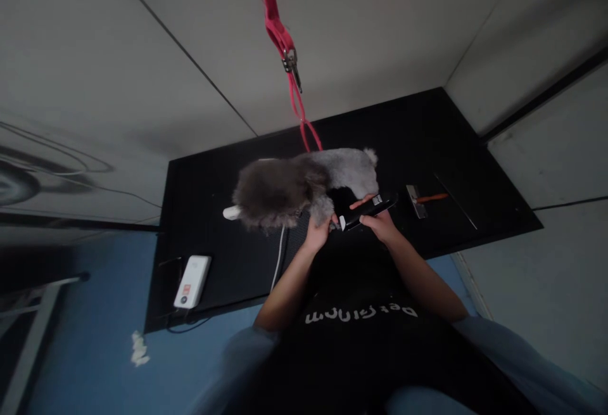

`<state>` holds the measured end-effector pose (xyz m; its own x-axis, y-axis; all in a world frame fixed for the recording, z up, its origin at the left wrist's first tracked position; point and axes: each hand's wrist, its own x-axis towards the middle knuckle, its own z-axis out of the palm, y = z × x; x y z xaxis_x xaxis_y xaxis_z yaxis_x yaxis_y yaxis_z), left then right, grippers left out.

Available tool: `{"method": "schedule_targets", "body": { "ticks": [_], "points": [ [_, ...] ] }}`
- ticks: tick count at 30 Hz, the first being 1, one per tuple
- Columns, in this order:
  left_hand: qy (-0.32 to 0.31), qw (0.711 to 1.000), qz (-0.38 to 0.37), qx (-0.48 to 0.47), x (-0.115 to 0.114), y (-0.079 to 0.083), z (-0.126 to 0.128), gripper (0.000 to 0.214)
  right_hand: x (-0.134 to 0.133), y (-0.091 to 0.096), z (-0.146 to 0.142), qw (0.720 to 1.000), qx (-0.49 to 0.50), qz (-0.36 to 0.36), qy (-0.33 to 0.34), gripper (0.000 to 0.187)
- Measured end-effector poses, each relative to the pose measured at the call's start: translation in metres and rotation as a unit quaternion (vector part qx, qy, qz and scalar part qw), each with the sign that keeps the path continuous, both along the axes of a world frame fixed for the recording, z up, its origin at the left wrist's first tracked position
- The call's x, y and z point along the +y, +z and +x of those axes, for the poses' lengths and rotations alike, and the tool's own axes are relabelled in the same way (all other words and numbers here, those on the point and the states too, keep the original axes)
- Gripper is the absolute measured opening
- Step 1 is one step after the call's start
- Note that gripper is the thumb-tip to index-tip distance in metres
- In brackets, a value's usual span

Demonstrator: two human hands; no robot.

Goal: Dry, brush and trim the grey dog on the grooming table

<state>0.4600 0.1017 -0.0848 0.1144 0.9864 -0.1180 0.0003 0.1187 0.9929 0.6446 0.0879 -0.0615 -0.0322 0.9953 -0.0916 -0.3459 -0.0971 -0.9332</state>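
A small grey fluffy dog (pixel 304 184) stands on a black grooming table (pixel 213 212), tied by a pink leash (pixel 285 47) that runs up out of view. My left hand (pixel 317 232) is closed round one of the dog's legs near its paw. My right hand (pixel 380 222) grips a black electric clipper (pixel 367 210), its white blade end pointing at the held leg.
A slicker brush with an orange handle (pixel 422 199) and a thin metal comb (pixel 456 201) lie on the table's right side. A white device (pixel 192 280) with a cable sits at the near left corner. White walls enclose the table; the floor is blue, with a fur tuft (pixel 139 348).
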Motion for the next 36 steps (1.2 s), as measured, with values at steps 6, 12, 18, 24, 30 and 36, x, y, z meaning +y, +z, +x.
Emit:
{"method": "schedule_targets", "body": {
  "ticks": [6,12,18,24,30,36],
  "points": [
    [0.0,0.999,-0.015,-0.048,0.001,0.001,0.002,0.056,0.001,0.005,-0.005,0.997,0.072,-0.03,-0.029,0.04],
    [0.0,0.998,-0.035,-0.057,-0.001,0.005,0.003,0.059,0.003,0.012,-0.008,0.995,0.081,-0.043,-0.033,0.039],
    [-0.005,0.998,-0.028,-0.061,-0.001,0.006,0.005,0.056,0.006,0.012,-0.009,0.995,0.089,-0.046,-0.023,0.038],
    [-0.01,0.998,-0.023,-0.052,-0.001,0.003,0.003,0.055,0.01,0.009,-0.007,0.997,0.065,-0.031,-0.003,0.036],
    [-0.026,0.998,-0.02,-0.052,-0.003,0.005,0.003,0.055,0.013,0.009,-0.008,0.997,0.067,-0.027,0.017,0.034],
    [-0.002,0.999,-0.037,-0.038,-0.004,0.007,0.001,0.046,0.018,0.013,-0.001,0.998,-0.056,-0.001,0.028,0.027]
  ]
}}
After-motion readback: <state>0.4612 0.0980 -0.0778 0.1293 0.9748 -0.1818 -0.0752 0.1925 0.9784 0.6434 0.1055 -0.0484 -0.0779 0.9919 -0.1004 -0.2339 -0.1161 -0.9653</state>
